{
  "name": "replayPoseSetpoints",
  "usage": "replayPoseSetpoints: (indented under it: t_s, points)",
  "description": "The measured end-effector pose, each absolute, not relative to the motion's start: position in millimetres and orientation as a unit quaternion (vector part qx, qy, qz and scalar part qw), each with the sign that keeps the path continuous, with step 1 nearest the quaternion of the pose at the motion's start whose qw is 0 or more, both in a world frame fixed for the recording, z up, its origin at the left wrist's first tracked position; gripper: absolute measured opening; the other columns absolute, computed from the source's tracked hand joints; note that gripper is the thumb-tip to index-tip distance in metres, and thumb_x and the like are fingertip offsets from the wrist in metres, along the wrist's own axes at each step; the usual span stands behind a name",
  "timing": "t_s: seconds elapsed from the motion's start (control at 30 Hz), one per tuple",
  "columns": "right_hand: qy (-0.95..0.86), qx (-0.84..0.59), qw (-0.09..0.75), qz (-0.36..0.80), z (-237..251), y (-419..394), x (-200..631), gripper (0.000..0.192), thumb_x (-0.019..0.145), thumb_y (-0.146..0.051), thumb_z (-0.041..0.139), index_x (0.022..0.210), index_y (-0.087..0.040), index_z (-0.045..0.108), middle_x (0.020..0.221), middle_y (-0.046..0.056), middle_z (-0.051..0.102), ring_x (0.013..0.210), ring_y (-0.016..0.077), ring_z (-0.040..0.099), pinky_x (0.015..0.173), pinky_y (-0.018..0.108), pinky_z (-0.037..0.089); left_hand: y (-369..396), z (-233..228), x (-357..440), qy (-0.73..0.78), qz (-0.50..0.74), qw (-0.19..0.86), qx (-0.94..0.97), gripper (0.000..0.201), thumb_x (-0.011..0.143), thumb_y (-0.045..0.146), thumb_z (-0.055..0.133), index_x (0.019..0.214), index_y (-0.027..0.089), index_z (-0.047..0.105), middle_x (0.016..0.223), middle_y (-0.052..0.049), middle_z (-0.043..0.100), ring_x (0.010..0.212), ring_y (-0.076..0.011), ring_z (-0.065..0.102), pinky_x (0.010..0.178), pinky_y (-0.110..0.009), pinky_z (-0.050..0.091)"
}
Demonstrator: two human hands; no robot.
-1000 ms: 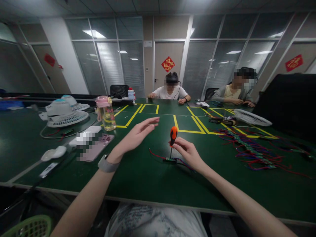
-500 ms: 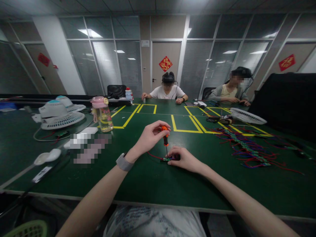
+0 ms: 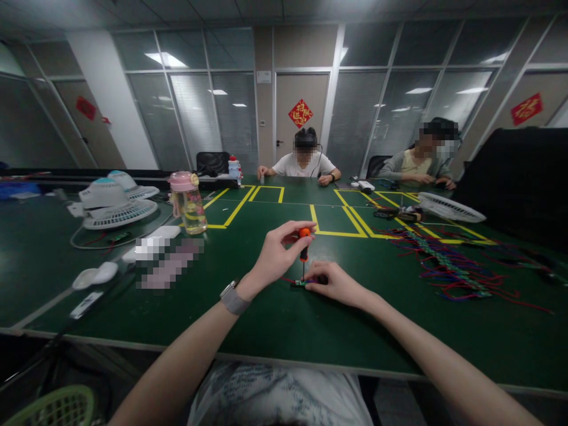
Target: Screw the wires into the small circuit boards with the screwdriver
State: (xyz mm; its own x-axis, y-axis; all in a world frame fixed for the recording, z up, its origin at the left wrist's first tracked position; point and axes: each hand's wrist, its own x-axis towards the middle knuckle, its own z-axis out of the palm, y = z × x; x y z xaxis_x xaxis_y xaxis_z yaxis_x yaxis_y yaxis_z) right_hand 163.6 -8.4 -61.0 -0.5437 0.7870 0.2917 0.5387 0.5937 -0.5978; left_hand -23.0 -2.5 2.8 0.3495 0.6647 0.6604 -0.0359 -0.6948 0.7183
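Note:
My left hand (image 3: 284, 247) grips the orange and black handle of a screwdriver (image 3: 304, 251), which stands upright with its shaft pointing down. The tip meets a small green circuit board (image 3: 300, 283) lying on the dark green table. My right hand (image 3: 333, 283) pinches the board's right end, where blue and red wires run under the fingers. A red wire leaves the board's left end. The exact contact point of the screwdriver tip is too small to make out.
Many wired circuit boards (image 3: 444, 260) lie in a row at the right. A bottle (image 3: 190, 207) and white fans (image 3: 118, 207) stand at the left. Yellow tape (image 3: 346, 234) marks the table (image 3: 275, 331). Two people (image 3: 304, 163) sit across, near a white fan grille (image 3: 450, 207).
The view has shifted slightly, so everything sits a little to the right. Both hands keep their grips, and the screwdriver stays upright on the board; my left fingers have turned slightly around its handle.

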Motion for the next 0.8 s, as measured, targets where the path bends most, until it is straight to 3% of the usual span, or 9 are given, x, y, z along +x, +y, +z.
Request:
replayPoseSetpoints:
  t_s: [0.1, 0.2, 0.3, 0.4, 0.57, 0.7, 0.8]
  points:
    - [-0.853, -0.385, 0.27, 0.228, -62.9, -6.1, 165.1, 0.016, 0.081, -0.024, 0.067, 0.093, -0.018, 0.075, 0.085, 0.005, 0.065, 0.073, 0.0156, 0.058, 0.067, 0.027, 0.045, -4.4, 1.4, -22.5, 0.229, 0.559, 0.256, 0.754, 0.022, 0.083, 0.029, 0.066, 0.103, 0.02, 0.07, 0.099, -0.006, 0.06, 0.09, -0.0153, 0.061, 0.078, -0.025, 0.053]
    - [-0.855, -0.38, 0.27, 0.228, -64.5, -4.6, 166.8, 0.016, 0.08, -0.025, 0.069, 0.093, -0.019, 0.075, 0.085, 0.004, 0.065, 0.072, 0.0151, 0.058, 0.067, 0.027, 0.045, -5.8, 2.6, -22.2, 0.231, 0.561, 0.223, 0.763, 0.024, 0.092, 0.028, 0.054, 0.109, 0.023, 0.069, 0.109, -0.007, 0.055, 0.099, -0.016, 0.058, 0.088, -0.029, 0.05]
    - [-0.854, -0.38, 0.273, 0.228, -65.1, -4.9, 166.8, 0.016, 0.079, -0.026, 0.069, 0.093, -0.018, 0.075, 0.083, 0.004, 0.065, 0.072, 0.0152, 0.058, 0.068, 0.028, 0.046, -5.2, 3.9, -20.9, 0.214, 0.545, 0.279, 0.762, 0.031, 0.096, 0.023, 0.044, 0.12, 0.023, 0.063, 0.116, -0.008, 0.058, 0.101, -0.0167, 0.06, 0.089, -0.03, 0.051]
    - [-0.845, -0.383, 0.292, 0.233, -64.8, -5.8, 163.5, 0.022, 0.081, -0.032, 0.069, 0.097, -0.018, 0.073, 0.084, 0.005, 0.065, 0.074, 0.0159, 0.059, 0.068, 0.028, 0.047, -3.4, 2.3, -17.8, 0.212, 0.542, 0.326, 0.745, 0.03, 0.092, 0.026, 0.052, 0.12, 0.021, 0.062, 0.108, -0.008, 0.063, 0.089, -0.0152, 0.063, 0.079, -0.028, 0.054]
    - [-0.818, -0.396, 0.356, 0.216, -61.4, -6.6, 155.3, 0.025, 0.081, -0.039, 0.068, 0.093, -0.017, 0.072, 0.081, 0.004, 0.064, 0.072, 0.0158, 0.059, 0.066, 0.029, 0.048, -6.6, -0.7, -12.6, 0.237, 0.562, 0.242, 0.755, 0.023, 0.085, 0.03, 0.064, 0.106, 0.024, 0.069, 0.099, -0.005, 0.055, 0.09, -0.0153, 0.058, 0.076, -0.025, 0.052]
    - [-0.82, -0.402, 0.344, 0.218, -60.5, -7.5, 156.0, 0.022, 0.079, -0.036, 0.07, 0.089, -0.017, 0.073, 0.078, 0.003, 0.063, 0.069, 0.0149, 0.058, 0.064, 0.028, 0.047, -9.8, 0.5, -12.1, 0.219, 0.549, 0.244, 0.769, 0.031, 0.096, 0.026, 0.044, 0.12, 0.024, 0.063, 0.115, -0.008, 0.055, 0.105, -0.0172, 0.057, 0.091, -0.029, 0.049]
    - [-0.828, -0.407, 0.311, 0.229, -62.7, -7.8, 160.1, 0.017, 0.076, -0.03, 0.072, 0.086, -0.017, 0.074, 0.076, 0.003, 0.064, 0.066, 0.0144, 0.057, 0.062, 0.027, 0.046, -7.2, -0.6, -13.1, 0.197, 0.542, 0.312, 0.755, 0.033, 0.096, 0.025, 0.044, 0.125, 0.023, 0.059, 0.117, -0.008, 0.059, 0.099, -0.0166, 0.062, 0.084, -0.028, 0.053]
